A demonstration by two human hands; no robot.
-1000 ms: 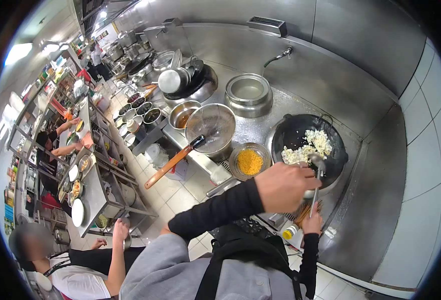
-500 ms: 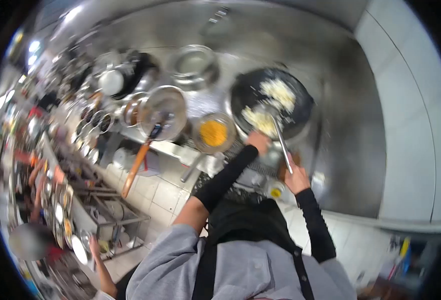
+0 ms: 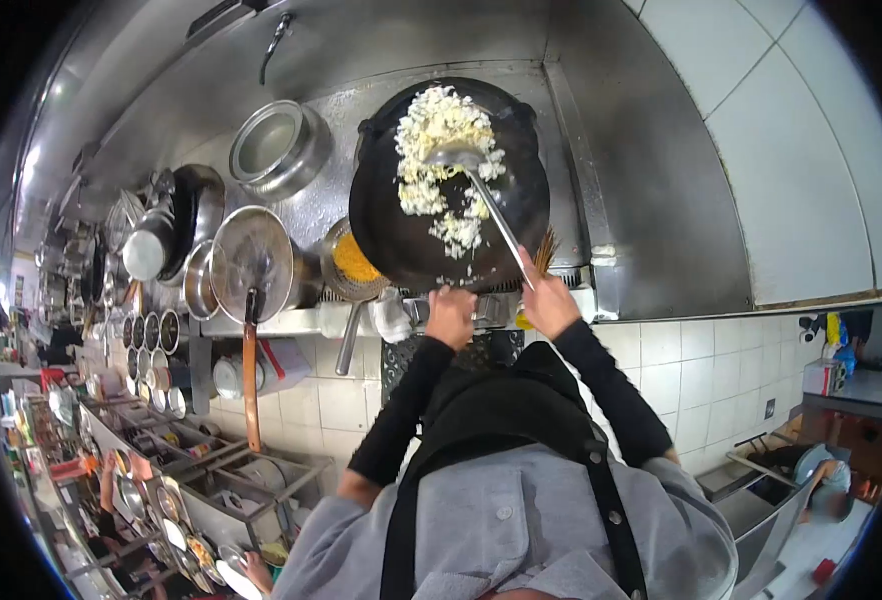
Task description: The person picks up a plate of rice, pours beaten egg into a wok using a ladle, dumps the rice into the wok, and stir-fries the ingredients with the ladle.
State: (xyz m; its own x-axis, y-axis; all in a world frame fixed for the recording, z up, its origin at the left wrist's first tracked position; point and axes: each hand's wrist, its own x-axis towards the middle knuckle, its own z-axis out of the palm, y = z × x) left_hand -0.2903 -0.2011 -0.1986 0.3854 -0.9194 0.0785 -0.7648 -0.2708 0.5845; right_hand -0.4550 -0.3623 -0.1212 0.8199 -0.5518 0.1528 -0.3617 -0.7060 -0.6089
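My right hand point(image 3: 551, 304) is closed round the handle of a metal ladle point(image 3: 499, 215). The ladle's rounded head rests among chopped white and pale yellow food point(image 3: 423, 195) in a large black wok point(image 3: 401, 248). At the wok's near rim, by the front of the stove, my left hand point(image 3: 452, 318) has its fingers curled; what they grip is hidden. Left of the wok, a strainer point(image 3: 349, 345) with a long handle holds bright orange-yellow bits point(image 3: 353, 262).
A large mesh strainer point(image 3: 251, 255) with a wooden handle lies across pots at the left. Behind it stands a steel pot point(image 3: 301, 160). A folded white cloth point(image 3: 392, 318) lies on the stove edge. Brush bristles point(image 3: 544, 250) show beside my right hand. Other people work at the lower left and right.
My view has swung, putting the wok further left and higher. The two patches of food now form one broken ring. My left hand appears lower against the wok's near rim; my right keeps the ladle.
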